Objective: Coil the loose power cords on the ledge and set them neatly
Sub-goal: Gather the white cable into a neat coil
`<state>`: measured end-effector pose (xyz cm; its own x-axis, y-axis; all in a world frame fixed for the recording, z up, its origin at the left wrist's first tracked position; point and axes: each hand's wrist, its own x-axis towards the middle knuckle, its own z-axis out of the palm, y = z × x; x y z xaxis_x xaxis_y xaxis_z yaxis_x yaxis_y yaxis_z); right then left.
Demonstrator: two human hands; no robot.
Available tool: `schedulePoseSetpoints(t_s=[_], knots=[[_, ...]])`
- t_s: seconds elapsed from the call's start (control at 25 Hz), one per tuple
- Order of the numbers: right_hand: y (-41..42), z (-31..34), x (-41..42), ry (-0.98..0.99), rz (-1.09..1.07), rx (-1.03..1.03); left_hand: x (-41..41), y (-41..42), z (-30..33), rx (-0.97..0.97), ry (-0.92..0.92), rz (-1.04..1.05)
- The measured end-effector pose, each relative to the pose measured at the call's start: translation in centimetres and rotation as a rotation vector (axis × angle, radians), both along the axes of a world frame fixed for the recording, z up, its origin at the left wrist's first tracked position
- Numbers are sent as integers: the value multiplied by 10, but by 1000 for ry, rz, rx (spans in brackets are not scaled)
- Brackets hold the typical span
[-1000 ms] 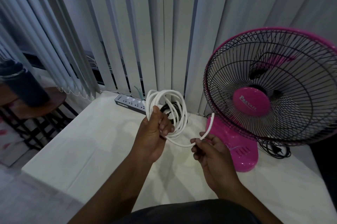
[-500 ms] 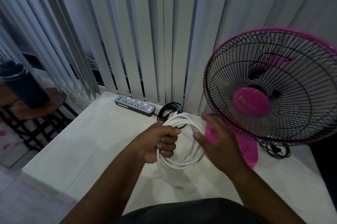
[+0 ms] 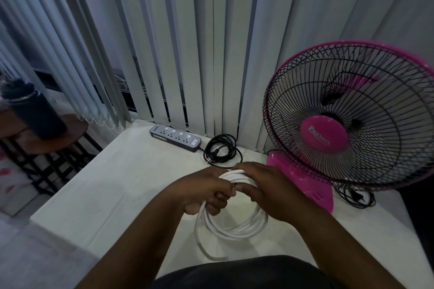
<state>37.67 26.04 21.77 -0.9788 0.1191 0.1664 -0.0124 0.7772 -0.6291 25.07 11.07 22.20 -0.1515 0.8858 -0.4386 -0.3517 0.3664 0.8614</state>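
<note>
Mid-ledge [image 3: 112, 194], near front edge, left hand [image 3: 206, 194] & right hand [image 3: 274, 192] both grip white cord coil [image 3: 234, 227].

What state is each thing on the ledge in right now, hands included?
White cord: coiled, one end trailing loose, held by both hands.
Left hand: grips the coil.
Right hand: curled over the coil's top.
Black cord: coiled on the ledge, unplugged.
Power strip: sockets unused.
Fan: upright, blades not blurred.
</note>
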Motion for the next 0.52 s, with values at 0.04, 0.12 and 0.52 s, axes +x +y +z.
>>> schedulePoseSetpoints(t_s=[0.04, 0.12, 0.52], knots=[[0, 1, 1, -33, -27, -7, 2, 0, 0, 10, 12, 25], [0, 3, 1, -94, -49, -10, 5, 2, -1, 13, 42, 66], [-2, -3, 7, -213, -26, 141, 5, 3, 1, -56, 282, 21]])
